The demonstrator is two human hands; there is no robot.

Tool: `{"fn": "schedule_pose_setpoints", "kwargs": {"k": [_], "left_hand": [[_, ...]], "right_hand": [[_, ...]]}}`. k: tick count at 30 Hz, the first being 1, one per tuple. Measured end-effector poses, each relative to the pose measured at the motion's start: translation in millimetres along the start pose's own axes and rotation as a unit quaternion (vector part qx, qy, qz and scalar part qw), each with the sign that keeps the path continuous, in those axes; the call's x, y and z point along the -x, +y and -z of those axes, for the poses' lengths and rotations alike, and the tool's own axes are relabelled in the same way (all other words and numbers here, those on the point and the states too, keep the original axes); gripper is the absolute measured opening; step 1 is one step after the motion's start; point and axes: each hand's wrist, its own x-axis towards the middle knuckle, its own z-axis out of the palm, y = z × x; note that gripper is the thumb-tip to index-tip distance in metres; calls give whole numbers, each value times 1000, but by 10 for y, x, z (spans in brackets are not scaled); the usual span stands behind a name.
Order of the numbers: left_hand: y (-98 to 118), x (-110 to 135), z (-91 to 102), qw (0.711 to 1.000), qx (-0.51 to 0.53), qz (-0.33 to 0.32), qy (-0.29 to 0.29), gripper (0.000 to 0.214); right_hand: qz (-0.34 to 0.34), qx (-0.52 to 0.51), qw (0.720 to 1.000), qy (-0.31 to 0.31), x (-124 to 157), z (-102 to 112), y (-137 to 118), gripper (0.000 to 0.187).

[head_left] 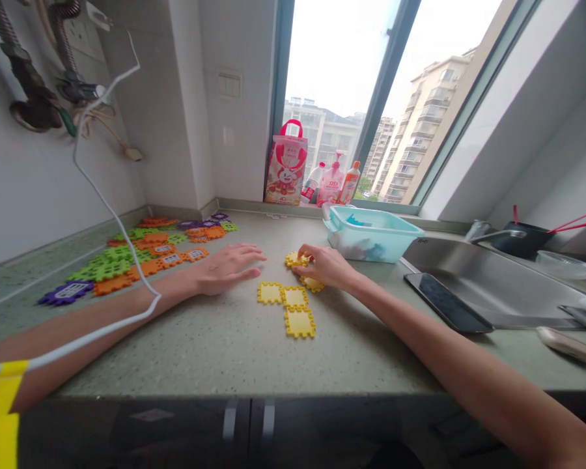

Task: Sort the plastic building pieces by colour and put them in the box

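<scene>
Several square yellow interlocking tiles with toothed edges lie in the middle of the counter. A left tile [270, 292] and a middle tile [294, 298] sit side by side, with a front tile [300, 322] joined below. My right hand [329, 266] has its thumb and fingers closed on a far yellow tile [293, 260]. Another yellow tile [313, 284] is partly covered under that hand. My left hand [227, 268] is stretched out with fingers extended, holding nothing, left of the yellow tiles.
Piled orange, green and purple tiles [107, 264] lie at the left, crossed by a white cable [112, 210]. A turquoise tub [376, 234] stands right, near a phone [446, 302] and the sink [469, 277]. Bottles [329, 184] and a pink bag [287, 170] stand by the window.
</scene>
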Motion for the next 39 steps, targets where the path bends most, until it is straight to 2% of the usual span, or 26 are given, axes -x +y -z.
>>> {"fn": "schedule_pose_setpoints", "kwargs": {"k": [3,5,9,12,14,16,24,28,32,35,37,39], "left_hand": [[-19,-5,-23,999,-28,24,5,75],[-34,-8,-46,997,-51,63,5,73],[-52,-12,-85,988,-60,139,-32,72],[-58,-13,-96,984,-59,158,-48,74],[-63,-12,-99,983,-58,166,-48,76],[-68,-10,-102,983,-58,168,-47,77],[-81,-10,-100,984,-62,162,-49,79],[-72,-15,-84,983,-67,160,-52,78],[-75,-1,-66,983,-61,163,-64,80],[-100,14,-67,983,-60,160,-71,79],[-111,19,-69,982,-63,161,-71,79],[-109,20,-66,982,-63,164,-71,79]], "right_hand": [[-5,-15,1000,9,-7,24,62,19],[20,-53,998,28,8,69,58,19],[147,-173,973,42,94,168,-162,24],[209,-183,961,-14,174,166,-396,27],[204,-160,964,-65,213,131,-507,29],[180,-141,969,-91,237,100,-572,33],[143,-83,984,-74,250,64,-721,40],[121,-121,984,-44,183,110,-603,34],[153,-170,973,42,165,384,-254,29],[122,-156,974,107,213,600,-31,30],[102,-125,980,115,246,682,50,31],[95,-100,987,79,266,720,96,31]]}}
